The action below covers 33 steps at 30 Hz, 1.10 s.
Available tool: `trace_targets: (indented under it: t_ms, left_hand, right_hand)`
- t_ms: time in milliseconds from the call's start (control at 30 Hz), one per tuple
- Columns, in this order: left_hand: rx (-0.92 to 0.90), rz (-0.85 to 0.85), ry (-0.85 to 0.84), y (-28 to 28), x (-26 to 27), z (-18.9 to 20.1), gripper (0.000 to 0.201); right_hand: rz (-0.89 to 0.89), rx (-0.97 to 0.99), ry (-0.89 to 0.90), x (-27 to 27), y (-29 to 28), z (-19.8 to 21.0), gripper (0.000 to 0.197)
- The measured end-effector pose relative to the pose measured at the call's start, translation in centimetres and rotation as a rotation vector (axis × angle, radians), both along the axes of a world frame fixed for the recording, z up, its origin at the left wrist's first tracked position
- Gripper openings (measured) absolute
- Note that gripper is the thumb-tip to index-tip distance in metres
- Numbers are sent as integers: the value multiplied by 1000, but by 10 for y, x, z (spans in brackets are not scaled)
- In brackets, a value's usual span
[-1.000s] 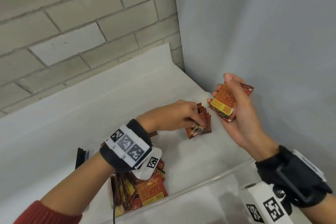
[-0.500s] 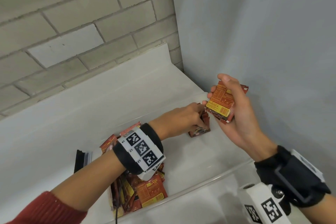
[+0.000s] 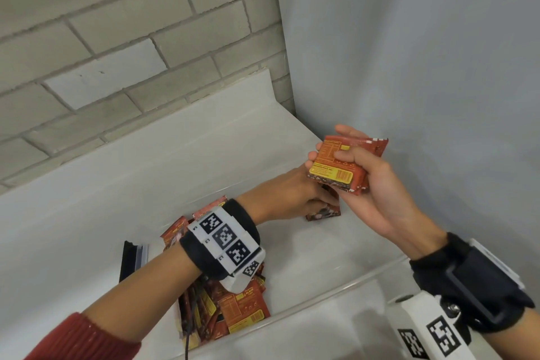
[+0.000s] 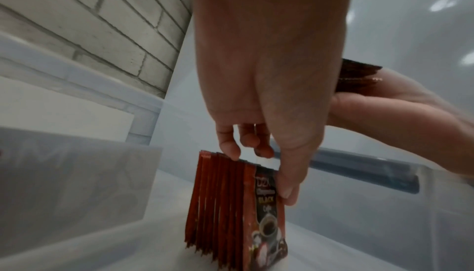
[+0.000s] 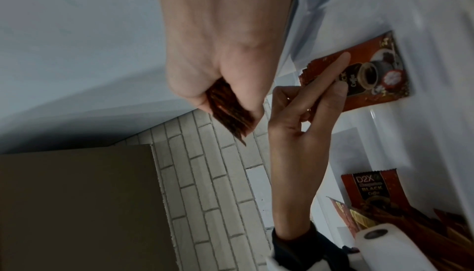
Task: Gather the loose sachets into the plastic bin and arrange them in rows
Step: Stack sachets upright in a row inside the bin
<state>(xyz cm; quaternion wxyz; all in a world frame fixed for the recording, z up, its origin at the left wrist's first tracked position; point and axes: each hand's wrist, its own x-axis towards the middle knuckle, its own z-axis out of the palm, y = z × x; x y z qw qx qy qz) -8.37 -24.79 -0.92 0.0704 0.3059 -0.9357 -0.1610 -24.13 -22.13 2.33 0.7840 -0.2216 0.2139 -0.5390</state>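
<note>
Soft, even indoor light is seen in the head view, with the brick wall [image 3: 117, 38] bowed by wide-angle distortion. Bright reflected spots are caught on the grey wall [image 4: 441, 5] in the left wrist view, where edges are smeared. The right wrist view is dimmer and blurred, and a dark brown panel [image 5: 77, 204] is left in shadow.

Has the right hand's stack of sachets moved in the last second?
Cannot tell for sure. The right hand and its stack of sachets sit at about the same spot against the wall corner; the camera shifted slightly too.
</note>
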Motion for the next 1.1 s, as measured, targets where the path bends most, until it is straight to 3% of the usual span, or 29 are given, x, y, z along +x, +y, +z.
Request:
trace_targets:
  t_ms: [133, 233, 400, 467, 567, 667, 867, 1000, 1100]
  left_hand:
    - [63, 41, 133, -3, 7, -4, 27]
    - [158, 170, 181, -5, 12, 3, 43]
    - [90, 346, 200, -7, 20, 23, 37]
    - [50, 416, 286, -7, 23, 29, 30]
    - [194, 505, 523, 1, 20, 47, 29]
    - [337, 501, 697, 10, 17, 63, 39]
    - [447, 515, 729, 15, 23, 68, 31]
    - [444, 496, 789, 19, 27, 74, 31]
    - [396, 446, 867, 22, 32, 78, 17]
  right_hand:
    - [24, -51, 69, 0, 0, -1, 41]
    - [30, -51, 83, 0, 1, -1, 35]
    - [67, -51, 168, 1, 4, 1, 39]
    - [68, -23, 210, 1, 5, 3, 45]
    - [93, -33, 250, 0, 5, 4, 42]
    - [143, -72, 277, 0, 7, 6, 40]
    - [179, -91, 253, 2, 10, 9, 42]
    - [214, -69, 211, 2, 10, 8, 54]
    - [219, -25, 215, 1, 8, 6, 64]
